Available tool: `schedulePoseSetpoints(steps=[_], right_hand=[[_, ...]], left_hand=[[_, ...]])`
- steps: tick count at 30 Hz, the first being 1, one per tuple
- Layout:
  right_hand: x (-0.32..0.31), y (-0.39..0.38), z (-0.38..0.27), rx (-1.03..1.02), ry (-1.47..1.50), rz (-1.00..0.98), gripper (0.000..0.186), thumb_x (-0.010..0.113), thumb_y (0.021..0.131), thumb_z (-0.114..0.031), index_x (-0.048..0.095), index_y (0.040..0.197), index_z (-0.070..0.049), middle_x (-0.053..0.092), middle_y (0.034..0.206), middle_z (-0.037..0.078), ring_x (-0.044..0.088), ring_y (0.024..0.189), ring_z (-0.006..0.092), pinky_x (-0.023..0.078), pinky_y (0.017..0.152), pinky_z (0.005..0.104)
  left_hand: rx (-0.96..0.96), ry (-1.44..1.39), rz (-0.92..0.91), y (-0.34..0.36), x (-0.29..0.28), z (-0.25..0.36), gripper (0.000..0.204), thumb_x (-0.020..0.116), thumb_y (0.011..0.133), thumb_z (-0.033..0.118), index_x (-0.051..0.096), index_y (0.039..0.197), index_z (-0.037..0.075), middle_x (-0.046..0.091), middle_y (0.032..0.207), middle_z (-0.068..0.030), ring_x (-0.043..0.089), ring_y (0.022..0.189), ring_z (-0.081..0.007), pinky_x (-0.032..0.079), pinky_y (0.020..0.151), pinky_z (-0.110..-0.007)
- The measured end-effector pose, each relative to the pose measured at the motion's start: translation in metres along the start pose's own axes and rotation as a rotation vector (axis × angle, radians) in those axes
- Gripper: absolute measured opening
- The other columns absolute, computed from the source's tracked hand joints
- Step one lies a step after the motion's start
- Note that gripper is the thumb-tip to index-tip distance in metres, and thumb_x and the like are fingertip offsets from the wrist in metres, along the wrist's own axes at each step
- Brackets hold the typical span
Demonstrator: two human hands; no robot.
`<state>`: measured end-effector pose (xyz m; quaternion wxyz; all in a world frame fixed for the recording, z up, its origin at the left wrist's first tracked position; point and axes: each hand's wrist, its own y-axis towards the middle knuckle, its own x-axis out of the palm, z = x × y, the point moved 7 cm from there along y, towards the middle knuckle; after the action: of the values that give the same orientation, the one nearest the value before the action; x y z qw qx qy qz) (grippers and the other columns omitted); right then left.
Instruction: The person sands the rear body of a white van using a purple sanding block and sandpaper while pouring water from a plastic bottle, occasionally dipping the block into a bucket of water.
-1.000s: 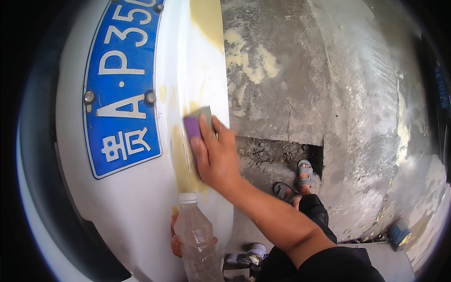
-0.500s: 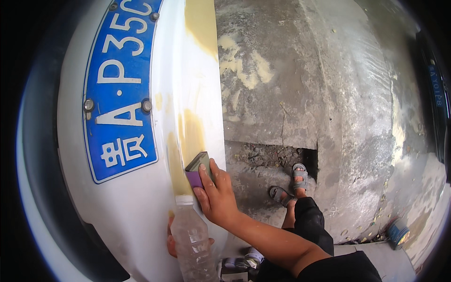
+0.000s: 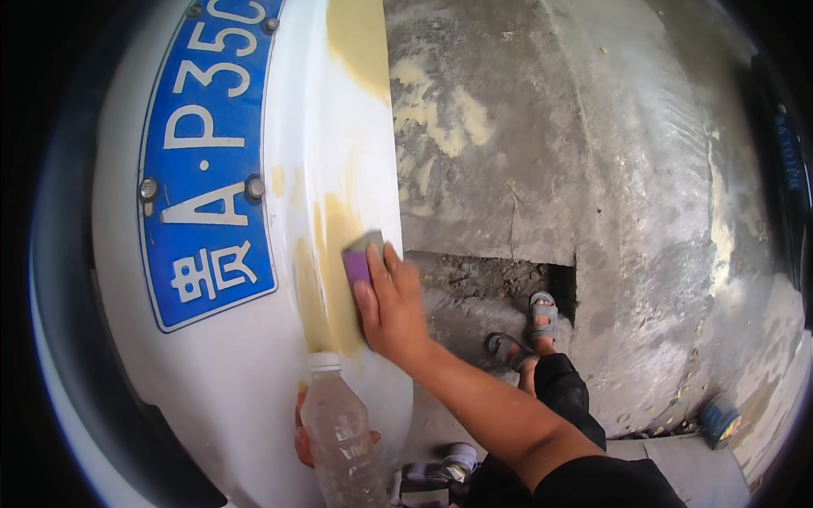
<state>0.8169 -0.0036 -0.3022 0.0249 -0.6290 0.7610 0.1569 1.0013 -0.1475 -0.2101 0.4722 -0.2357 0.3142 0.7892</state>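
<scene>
My right hand (image 3: 396, 317) grips a purple and grey sanding block (image 3: 357, 264) between thumb and fingers. The block rests against a yellowish filler patch (image 3: 340, 222) on the white car panel (image 3: 216, 377), close to the panel's right edge. My left hand (image 3: 302, 438) is wrapped round a clear plastic bottle (image 3: 339, 427) with a white cap; most of that hand is hidden behind the bottle. The bottle stands nearly upright just below the filler, holding what looks like some clear liquid.
A blue licence plate (image 3: 203, 169) is bolted to the panel on the left. On the right lies stained concrete (image 3: 635, 212) with a rubble-filled pit (image 3: 478, 278) beside my sandalled feet. A blue can (image 3: 720, 419) stands at the lower right; another car's dark end (image 3: 788, 169) shows at far right.
My right hand has slid the sanding block farther up along the filler and slightly to the right. The bottle in my left hand sits a little further left in view.
</scene>
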Motion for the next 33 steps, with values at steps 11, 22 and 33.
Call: schedulePoseSetpoints(steps=[11, 22, 33], right_hand=[[-0.004, -0.038, 0.001, 0.033, 0.085, -0.109, 0.050, 0.064, 0.090, -0.019, 0.051, 0.134, 0.001, 0.045, 0.133, 0.036, 0.050, 0.109, 0.0474, 0.044, 0.096, 0.0502], [-0.006, -0.069, -0.022, 0.025, 0.193, -0.140, 0.049, 0.064, 0.088, -0.019, 0.051, 0.130, 0.003, 0.041, 0.136, 0.034, 0.046, 0.118, 0.0478, 0.039, 0.098, 0.0534], [-0.003, 0.037, -0.015, -0.047, 0.122, 0.017, 0.049, 0.067, 0.087, -0.016, 0.051, 0.131, -0.002, 0.045, 0.130, 0.035, 0.047, 0.114, 0.0482, 0.044, 0.096, 0.0499]], left_hand=[[-0.213, -0.103, -0.011, -0.006, -0.010, -0.016, 0.083, 0.054, 0.086, 0.053, 0.018, 0.150, 0.014, 0.037, 0.144, -0.0216, 0.057, 0.106, -0.0448, 0.058, 0.065, -0.056], [-0.729, -0.380, 0.005, -0.029, -0.021, -0.048, 0.077, 0.049, 0.090, 0.049, 0.019, 0.152, 0.015, 0.036, 0.145, -0.0200, 0.057, 0.104, -0.0444, 0.060, 0.059, -0.055], [-0.082, -0.193, 0.039, 0.000, 0.000, 0.013, 0.098, 0.076, 0.076, 0.032, 0.015, 0.149, 0.011, 0.036, 0.145, -0.0240, 0.055, 0.114, -0.0410, 0.058, 0.079, -0.048]])
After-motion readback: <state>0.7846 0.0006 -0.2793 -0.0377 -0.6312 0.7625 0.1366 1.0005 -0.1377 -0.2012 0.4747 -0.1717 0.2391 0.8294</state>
